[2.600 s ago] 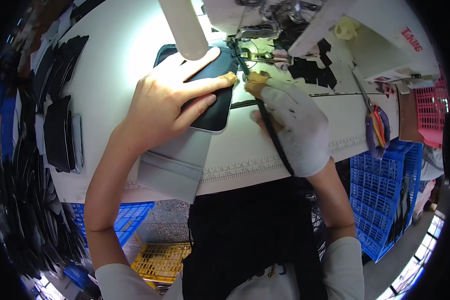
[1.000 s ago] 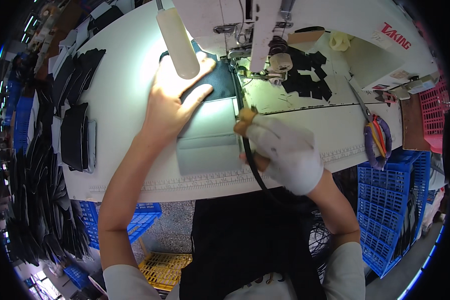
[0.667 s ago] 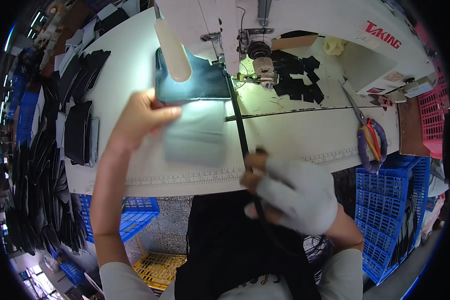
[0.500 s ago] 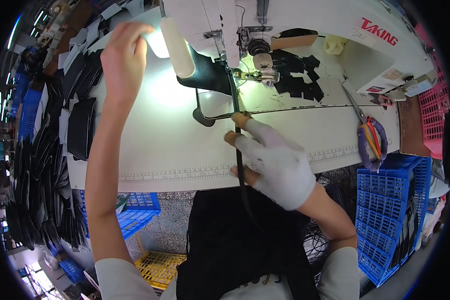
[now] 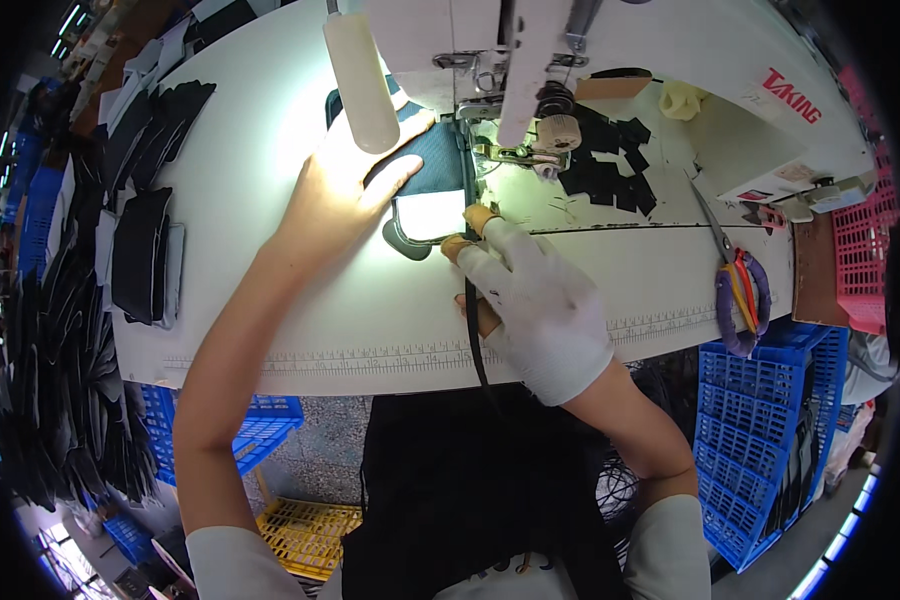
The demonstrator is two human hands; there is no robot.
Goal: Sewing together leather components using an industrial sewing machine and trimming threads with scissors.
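Note:
A dark fabric piece (image 5: pixel 435 165) lies under the head of a white sewing machine (image 5: pixel 710 70), its right edge at the needle area. My bare left hand (image 5: pixel 345 190) rests flat on this piece, thumb and fingers spread, partly behind a pale lamp (image 5: pixel 362 95). My right hand (image 5: pixel 545 310), in a white glove with bare fingertips, pinches a narrow black strip (image 5: pixel 472 340). From the needle area this strip runs down over the table's front edge to my dark-clothed lap. Just below the fabric sits a dark rounded piece (image 5: pixel 407 243).
Scissors with wrapped handles (image 5: pixel 745 290) lie on the right, near black scraps (image 5: pixel 610 160). Stacked dark pieces (image 5: pixel 142 255) stand on the left, with more hanging beyond. Blue crates (image 5: pixel 755 430) and a pink basket (image 5: pixel 860 255) flank the table (image 5: pixel 270 330). A yellow crate (image 5: pixel 310 535) sits below.
My left hand has come down from beside the lamp onto the fabric piece, moving right. My right hand stays on the strip, shifted slightly left. The view has shifted a little.

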